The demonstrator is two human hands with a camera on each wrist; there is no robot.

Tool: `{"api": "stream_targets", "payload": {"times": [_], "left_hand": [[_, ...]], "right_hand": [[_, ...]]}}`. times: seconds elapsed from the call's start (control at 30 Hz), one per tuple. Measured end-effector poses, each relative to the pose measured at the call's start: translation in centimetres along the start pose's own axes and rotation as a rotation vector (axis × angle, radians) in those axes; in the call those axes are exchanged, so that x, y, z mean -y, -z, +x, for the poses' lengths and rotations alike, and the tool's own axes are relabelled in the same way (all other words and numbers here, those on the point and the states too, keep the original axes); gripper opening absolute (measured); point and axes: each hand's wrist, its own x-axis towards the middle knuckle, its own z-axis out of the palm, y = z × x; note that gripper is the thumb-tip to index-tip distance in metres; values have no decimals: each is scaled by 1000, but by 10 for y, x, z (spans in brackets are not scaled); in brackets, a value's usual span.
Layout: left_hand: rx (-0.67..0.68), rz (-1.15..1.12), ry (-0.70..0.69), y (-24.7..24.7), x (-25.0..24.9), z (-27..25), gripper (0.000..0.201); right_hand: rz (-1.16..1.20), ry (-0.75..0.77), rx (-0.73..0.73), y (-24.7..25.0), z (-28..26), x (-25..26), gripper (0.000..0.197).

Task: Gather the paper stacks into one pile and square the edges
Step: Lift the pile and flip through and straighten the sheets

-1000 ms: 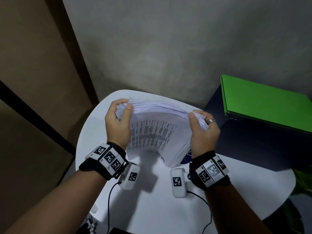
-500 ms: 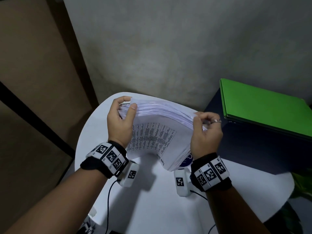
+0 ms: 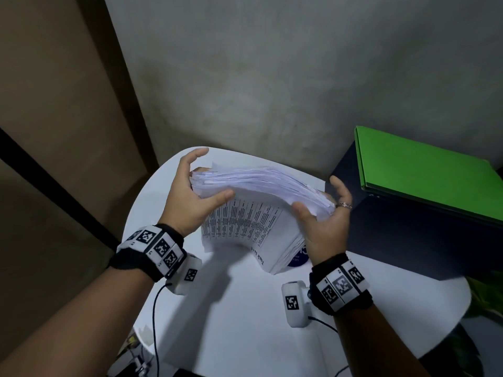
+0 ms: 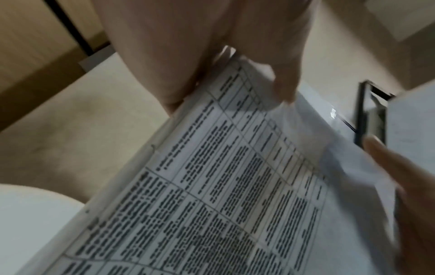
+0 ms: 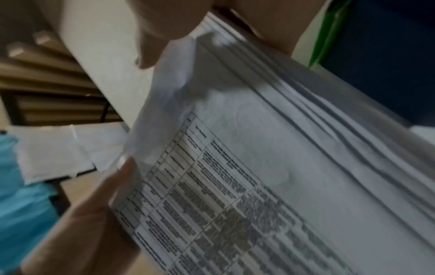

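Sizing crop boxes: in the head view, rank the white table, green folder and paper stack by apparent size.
1. white table
2. green folder and paper stack: look alike; the stack is nearer the camera, so unranked.

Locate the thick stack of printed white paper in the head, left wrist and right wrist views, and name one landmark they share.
Head: stack of printed white paper, centre, standing on the white table between both hands.
Left wrist: stack fills the lower right.
Right wrist: stack fills the right.
Shared landmark: the printed table on its near sheet.
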Motion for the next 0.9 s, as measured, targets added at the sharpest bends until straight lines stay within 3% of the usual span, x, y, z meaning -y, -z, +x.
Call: {"api": "stream_targets", "payload": {"times": [0.07,0.1,0.17,0.27,0.33,0.43,0.53,0.57,0.77,0.83,0.9], "left_hand": [[-36,29,37,1,0,4,55],[-40,13,54,1,1,7,40],[-34,-42,99,1,2,10,28],[-20,-77,110,0,-1,11,32],[-19,-96,90,0,-8,8,33],[16,-121,87,0,-5,-3,44],[96,-145,187,1,8,-14,87],[106,-141,179,1,9,-14,94],[86,-146,104,-1,8,-10,88],[66,-152,109,1,11,-11,87],[53,-139,127,2,10,-12,78]], "right_hand": [[36,-37,64,3,3,-9,95],[28,-44,94,5,4,-11,95],[-16,-57,111,7,7,-13,71],[-95,2,46,9,14,-10,17],[-64,55,20,10,15,-5,11],[-34,72,31,14,9,-4,23],[10,9,43,19,-1,-8,52],[49,12,25,17,0,-7,52],[34,61,-199,-2,4,3,9],[49,72,-167,1,4,2,15],[143,74,-13,8,4,-2,45]]}}
